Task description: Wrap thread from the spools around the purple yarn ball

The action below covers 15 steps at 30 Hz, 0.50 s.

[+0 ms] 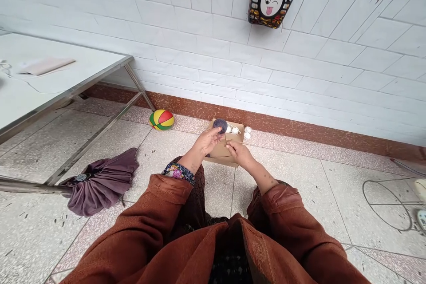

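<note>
My left hand (208,140) is closed round a dark purple-grey ball of yarn (220,126), its fingers and thumb at the lower side of the ball. Just to the right, my right hand (240,152) pinches a dark strand that runs down from the ball. Below both hands an open cardboard box (223,160) rests on the floor by the wall. Several white balls (234,131), apparently of yarn, lie at the box's right part, and white ones (247,132) sit just outside it. The hands hide part of the box's inside.
A colourful ball (161,120) lies beside the metal leg of a white table (66,84) at left. A folded purple umbrella (103,184) is on the floor. A black basket (273,2) hangs on the tiled wall. A wire ring (388,204) stands at right.
</note>
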{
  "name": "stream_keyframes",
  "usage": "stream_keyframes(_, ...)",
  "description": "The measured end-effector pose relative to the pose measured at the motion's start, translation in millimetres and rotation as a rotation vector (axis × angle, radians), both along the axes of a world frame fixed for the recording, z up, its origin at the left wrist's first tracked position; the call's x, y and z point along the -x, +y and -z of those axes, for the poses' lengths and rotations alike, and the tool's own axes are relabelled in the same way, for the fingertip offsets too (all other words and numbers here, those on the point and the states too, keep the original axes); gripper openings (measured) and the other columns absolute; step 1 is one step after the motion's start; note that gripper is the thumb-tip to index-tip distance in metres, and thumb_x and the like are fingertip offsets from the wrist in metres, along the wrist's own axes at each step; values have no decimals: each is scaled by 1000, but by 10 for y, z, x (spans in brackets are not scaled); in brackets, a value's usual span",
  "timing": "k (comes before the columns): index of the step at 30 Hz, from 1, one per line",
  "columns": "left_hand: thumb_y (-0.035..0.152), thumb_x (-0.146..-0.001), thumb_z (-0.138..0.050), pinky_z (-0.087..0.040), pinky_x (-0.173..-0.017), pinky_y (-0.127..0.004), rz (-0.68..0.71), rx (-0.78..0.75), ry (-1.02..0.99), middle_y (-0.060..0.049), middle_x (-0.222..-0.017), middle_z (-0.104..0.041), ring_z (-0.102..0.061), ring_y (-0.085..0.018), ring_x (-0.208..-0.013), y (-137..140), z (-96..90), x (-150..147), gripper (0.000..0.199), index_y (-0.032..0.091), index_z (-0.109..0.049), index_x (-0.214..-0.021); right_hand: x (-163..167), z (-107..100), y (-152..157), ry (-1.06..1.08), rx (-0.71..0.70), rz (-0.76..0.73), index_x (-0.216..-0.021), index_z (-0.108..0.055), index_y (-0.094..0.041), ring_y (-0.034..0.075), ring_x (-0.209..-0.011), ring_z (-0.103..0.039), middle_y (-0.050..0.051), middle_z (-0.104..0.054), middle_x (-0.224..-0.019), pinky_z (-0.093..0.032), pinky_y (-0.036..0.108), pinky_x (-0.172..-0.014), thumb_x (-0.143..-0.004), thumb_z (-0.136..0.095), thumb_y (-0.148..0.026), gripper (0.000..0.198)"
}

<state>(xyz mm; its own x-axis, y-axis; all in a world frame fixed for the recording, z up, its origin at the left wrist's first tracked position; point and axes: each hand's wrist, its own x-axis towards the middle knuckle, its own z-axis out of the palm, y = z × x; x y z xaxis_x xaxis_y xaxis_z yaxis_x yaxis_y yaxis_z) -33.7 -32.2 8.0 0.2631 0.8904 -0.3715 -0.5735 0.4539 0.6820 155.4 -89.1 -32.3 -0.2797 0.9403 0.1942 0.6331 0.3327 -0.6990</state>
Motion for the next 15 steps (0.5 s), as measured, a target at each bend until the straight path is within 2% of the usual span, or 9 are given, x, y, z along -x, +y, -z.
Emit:
stream_keyframes(4, 14, -79, -89, -59, -81, -28, 15, -28, -24, -5, -100, -83, -78, -17, -85, -28, 36, -2, 30, 19, -73, -104, 40, -157, -56, -39, -124, -222, -108, -74, -23, 24, -99, -73, 8, -78, -104, -57, 37, -93, -111, -58, -32, 18)
stream_keyframes(7, 15, -78, -91, -57, -75, -25, 22, -94, 22, -3, -92, -80, -73, -14, -77, -65, 79, -27, 28, 17, -73, -100, 47, -336, 26, -22, -205, -297, -108, -76, -25, 24, -100, -72, 8, -77, -104, -57, 37, -92, -112, -61, -35, 19)
stream_keyframes(11, 13, -72, -95, -52, -70, -23, 108, -129, 85, -1, -83, -76, -70, -11, -72, -137, 124, -27, 32, 15, -74, -97, 5, -499, 320, 96, -251, -182, -102, -78, -26, 25, -99, -70, 8, -76, -102, -57, 39, -94, -111, -62, -40, 22)
stream_keyframes(15, 15, -68, -96, -50, -68, -24, 291, -163, 150, -2, -86, -76, -71, -13, -73, -205, 127, 11, 42, 15, -76, -105, -58, -456, 599, 251, -174, -39, -92, -75, -25, 25, -96, -68, 7, -75, -97, -55, 39, -93, -105, -65, -43, 24)
